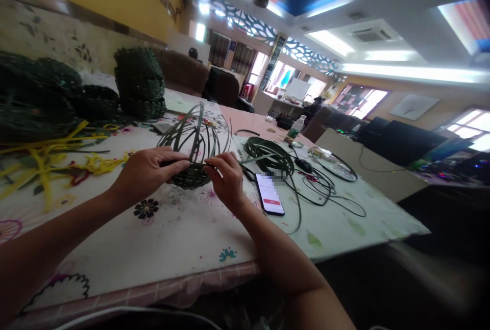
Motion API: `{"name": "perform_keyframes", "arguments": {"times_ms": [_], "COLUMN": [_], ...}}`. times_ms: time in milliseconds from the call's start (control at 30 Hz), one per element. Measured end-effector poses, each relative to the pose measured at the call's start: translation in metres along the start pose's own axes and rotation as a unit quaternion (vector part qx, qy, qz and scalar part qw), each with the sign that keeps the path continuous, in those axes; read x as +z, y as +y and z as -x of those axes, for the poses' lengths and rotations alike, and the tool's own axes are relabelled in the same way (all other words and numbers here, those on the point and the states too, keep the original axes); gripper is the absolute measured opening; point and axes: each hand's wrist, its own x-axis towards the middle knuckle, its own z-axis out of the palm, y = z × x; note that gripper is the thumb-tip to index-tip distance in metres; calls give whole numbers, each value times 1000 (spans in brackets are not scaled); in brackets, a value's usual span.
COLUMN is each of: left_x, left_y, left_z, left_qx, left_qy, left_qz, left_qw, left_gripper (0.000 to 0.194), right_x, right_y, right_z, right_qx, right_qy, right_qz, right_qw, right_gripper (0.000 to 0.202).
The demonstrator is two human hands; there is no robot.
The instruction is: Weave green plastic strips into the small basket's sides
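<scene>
A partly woven dark green basket (190, 179) stands on the flowered tablecloth, its loose upright strips curving above the woven base. My left hand (155, 169) pinches the near left rim of the weave between thumb and fingers. On the right side of the rim, my right hand (226, 176) has its fingertips closed on a flat green weaving strip (252, 159). That strip runs off to the right, toward a coil of green strips (264, 149). Both hands touch the basket's near edge, a short gap apart.
Finished dark green baskets (140, 82) stand at the back left, near yellow strips (46, 167). To the right lie a phone (271, 195) with a lit screen, a computer mouse (303, 165) and black cables (325, 195). A plastic bottle (296, 128) stands behind.
</scene>
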Motion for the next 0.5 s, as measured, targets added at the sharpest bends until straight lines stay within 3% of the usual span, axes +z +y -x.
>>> {"name": "perform_keyframes", "arguments": {"times_ms": [200,500], "left_x": [-1,-5], "left_y": [1,8], "left_z": [1,1], "left_qx": [-2,-4], "left_qy": [24,28], "left_qz": [-25,-97], "left_qw": [999,995], "left_gripper": [30,32], "right_x": [1,0], "right_y": [-1,-8], "right_z": [-1,1], "right_qx": [48,47], "right_qy": [2,2], "right_qz": [-68,-53], "right_qw": [997,997], "right_gripper": [10,11]}}
